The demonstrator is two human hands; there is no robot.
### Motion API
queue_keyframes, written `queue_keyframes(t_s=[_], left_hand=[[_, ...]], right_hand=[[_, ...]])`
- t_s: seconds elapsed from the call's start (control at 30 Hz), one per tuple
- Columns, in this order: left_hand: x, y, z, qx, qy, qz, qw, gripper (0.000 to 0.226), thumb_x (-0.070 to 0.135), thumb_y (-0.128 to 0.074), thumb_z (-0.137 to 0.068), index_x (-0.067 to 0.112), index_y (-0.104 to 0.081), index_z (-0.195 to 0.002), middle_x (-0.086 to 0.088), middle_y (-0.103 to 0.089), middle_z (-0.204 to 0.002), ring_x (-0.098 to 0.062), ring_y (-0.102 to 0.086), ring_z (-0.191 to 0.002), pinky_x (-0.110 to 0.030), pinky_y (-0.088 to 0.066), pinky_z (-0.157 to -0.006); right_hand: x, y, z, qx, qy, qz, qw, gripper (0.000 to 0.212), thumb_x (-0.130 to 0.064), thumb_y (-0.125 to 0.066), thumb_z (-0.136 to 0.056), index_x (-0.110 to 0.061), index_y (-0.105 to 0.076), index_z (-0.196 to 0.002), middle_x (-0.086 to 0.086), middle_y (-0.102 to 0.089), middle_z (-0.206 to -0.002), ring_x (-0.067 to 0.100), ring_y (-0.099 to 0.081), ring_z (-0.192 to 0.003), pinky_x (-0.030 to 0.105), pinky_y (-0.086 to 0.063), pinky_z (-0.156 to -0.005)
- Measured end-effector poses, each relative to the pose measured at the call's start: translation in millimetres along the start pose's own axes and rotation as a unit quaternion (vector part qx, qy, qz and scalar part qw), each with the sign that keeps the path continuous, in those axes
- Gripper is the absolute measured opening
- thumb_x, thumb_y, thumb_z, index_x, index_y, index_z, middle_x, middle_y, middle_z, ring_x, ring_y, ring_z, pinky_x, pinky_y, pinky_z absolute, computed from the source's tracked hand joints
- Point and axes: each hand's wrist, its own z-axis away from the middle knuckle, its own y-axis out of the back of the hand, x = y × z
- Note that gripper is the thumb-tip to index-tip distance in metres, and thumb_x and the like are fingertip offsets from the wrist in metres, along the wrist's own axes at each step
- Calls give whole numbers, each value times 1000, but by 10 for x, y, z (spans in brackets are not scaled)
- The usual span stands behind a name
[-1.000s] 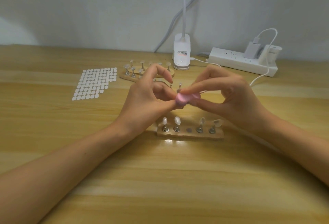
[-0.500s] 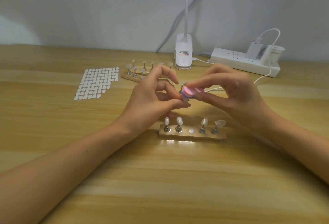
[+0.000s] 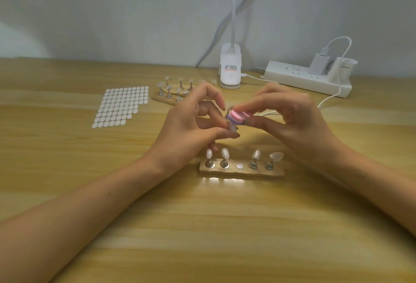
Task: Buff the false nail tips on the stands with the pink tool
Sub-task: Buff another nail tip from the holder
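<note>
Above the wooden table (image 3: 202,237), pinches one nail tip (image 3: 233,127) in the left hand (image 3: 193,125) and the pink tool (image 3: 238,116) in the right hand (image 3: 292,122), tool against tip, just beyond the near stand (image 3: 240,172). Sits higher and more tilted than a second ago, pink face now showing. Likely mid-stroke, with four tips waiting on that stand.

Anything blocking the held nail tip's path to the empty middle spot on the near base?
Nothing visible. The white-disc middle spot on the near wooden base is bare; the left hand pinches the clear false nail tip above it, under the right hand's pink buffing block.
</note>
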Motion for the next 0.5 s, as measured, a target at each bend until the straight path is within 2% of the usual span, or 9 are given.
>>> queue_keyframes(t_s=[0.1,0.2,0.33,0.43,0.5], left_hand=[[-7,-3,-1,-2,0,2,1000,40,-5,-79,-80,16,-50,-99,-3,-71,-74,-24,-78,-76,-19,-49,-48],[-8,2,-4,4,3,2,1000,42,-5,-79,-79,15,-50,-102,0,-70,-70,-26,-77,-75,-20,-49,-47],[0,5,-8,1,6,1,1000,42,2,-81,-79,16,-50,-104,0,-69,-69,-18,-75,-67,-23,-50,-47],[11,6,-11,9,11,-1,1000,46,1,-82,-77,14,-51,-108,-3,-70,-70,-23,-76,-69,-23,-51,-48],[8,2,-9,6,16,12,1000,44,4,-83,-78,15,-51,-108,-1,-67,-67,-21,-74,-65,-24,-49,-46]], right_hand=[[-6,-11,2,-15,37,21,999,22,-22,-71,-86,-18,-73,-108,6,-66,-93,19,-66,-88,37,-55,-81],[-7,-1,3,2,24,24,999,22,-22,-71,-86,-19,-73,-108,7,-67,-94,19,-66,-89,39,-55,-80],[-10,-19,6,-18,61,40,997,22,-23,-72,-87,-15,-74,-107,7,-66,-93,18,-65,-88,38,-55,-79],[-3,7,12,10,36,37,999,23,-20,-73,-85,-15,-73,-108,8,-67,-93,19,-66,-87,42,-55,-79],[-22,-22,13,-16,72,46,996,22,-18,-74,-86,-12,-75,-107,9,-66,-92,21,-66,-87,39,-54,-78]])
